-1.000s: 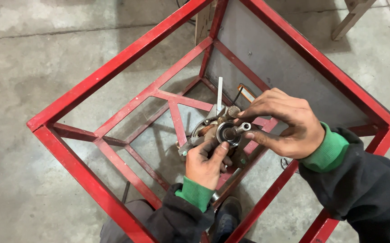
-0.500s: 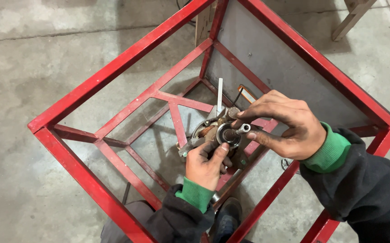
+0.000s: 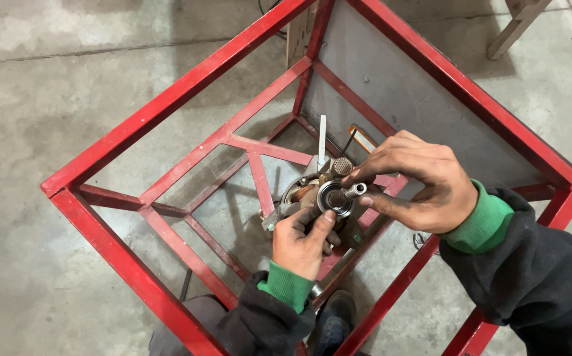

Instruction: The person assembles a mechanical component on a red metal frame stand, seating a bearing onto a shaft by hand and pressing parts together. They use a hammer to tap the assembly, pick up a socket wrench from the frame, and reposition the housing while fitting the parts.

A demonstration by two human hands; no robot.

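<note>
Red steel bars of an open frame [image 3: 167, 109] stand around us on the concrete floor [image 3: 68, 39], with a grey panel [image 3: 405, 99] on the far right side. Inside it, near the middle, our left hand [image 3: 302, 244] grips a small motor part [image 3: 299, 194] from below. Our right hand [image 3: 418, 184] pinches the short shaft [image 3: 353, 190] at its ring-shaped bearing [image 3: 333, 196]. We judge that we are fitting the shaft; a steady, straight push seems needed. Crossbars crowd the left; room opens upward.
</note>
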